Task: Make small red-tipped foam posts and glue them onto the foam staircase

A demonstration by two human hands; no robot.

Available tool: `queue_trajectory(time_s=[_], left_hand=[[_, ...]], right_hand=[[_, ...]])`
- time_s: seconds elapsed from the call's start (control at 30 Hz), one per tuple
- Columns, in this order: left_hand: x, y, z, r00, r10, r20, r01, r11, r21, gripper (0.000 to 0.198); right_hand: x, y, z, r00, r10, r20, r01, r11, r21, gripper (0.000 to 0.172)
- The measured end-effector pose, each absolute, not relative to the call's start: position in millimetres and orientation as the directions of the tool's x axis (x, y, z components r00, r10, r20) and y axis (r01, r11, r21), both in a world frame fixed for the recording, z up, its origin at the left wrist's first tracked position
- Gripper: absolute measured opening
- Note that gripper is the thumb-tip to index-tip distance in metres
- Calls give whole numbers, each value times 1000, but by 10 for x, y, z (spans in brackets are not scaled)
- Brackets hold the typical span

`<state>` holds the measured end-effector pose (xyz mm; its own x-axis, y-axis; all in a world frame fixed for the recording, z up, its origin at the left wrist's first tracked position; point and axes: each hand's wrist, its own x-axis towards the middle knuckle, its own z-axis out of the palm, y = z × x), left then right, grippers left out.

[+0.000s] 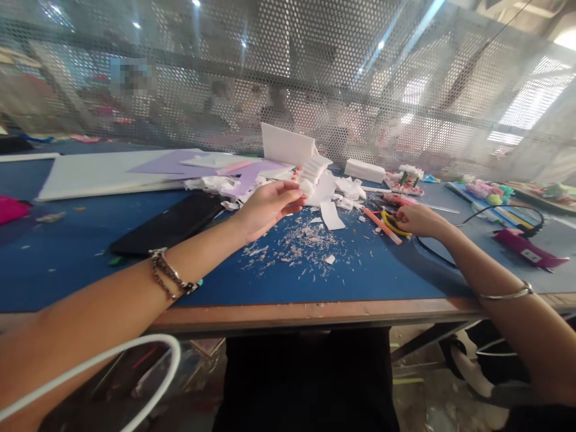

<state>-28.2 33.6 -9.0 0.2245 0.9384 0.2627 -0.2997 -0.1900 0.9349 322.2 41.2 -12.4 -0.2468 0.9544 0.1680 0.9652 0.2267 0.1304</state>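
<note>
My left hand (271, 207) reaches over the middle of the table, thumb and fingers pinched on a small white piece (308, 187), which looks like foam or paper. Just beyond it lie a pleated white stack (315, 168) and crumpled white scraps (351, 189). To the right, my right hand (418, 219) has its fingers curled at the yellow loop handles of what look like scissors (392, 224); the blades are hard to make out. An orange strip or tool (381, 225) lies beside them. Between my hands are fine white shavings (310, 243) and a small white card (332, 216).
A black phone-like slab (168, 225) lies left, near large white sheets (103, 171) and purple sheets (164, 162). Pink-and-white pieces (407, 177), a magenta item (528, 247) and a black cable (434, 252) are at right. A perforated metal screen (315, 66) stands behind the table.
</note>
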Motion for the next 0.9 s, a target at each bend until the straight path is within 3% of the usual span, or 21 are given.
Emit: queue_trajectory(time_s=[0.1, 0.27, 0.37, 0.57, 0.73, 0.9], left_hand=[[-265, 287, -61, 234, 937, 259, -296, -185, 937, 1], [-234, 188, 64, 228, 938, 259, -318, -180, 931, 10], [-219, 176, 106, 199, 939, 281, -370, -194, 908, 10], [-158, 279, 142, 156, 933, 325, -445, -228, 866, 9], [-32, 352, 248, 113, 934, 339, -525, -234, 818, 11], [111, 372, 278, 122, 928, 352, -546, -233, 804, 7]], right_hand=[[3220, 374, -44, -215, 964, 158, 975, 203, 90, 36], [3071, 198, 148, -191, 945, 266, 976, 212, -52, 21], [2835, 101, 219, -261, 926, 273, 925, 321, -204, 24], [2255, 3, 274, -465, 847, 258, 671, 528, -521, 47], [2093, 23, 253, -521, 792, 318, 572, 600, -559, 51], [2097, 7, 165, -491, 801, 343, 619, 598, -509, 52]])
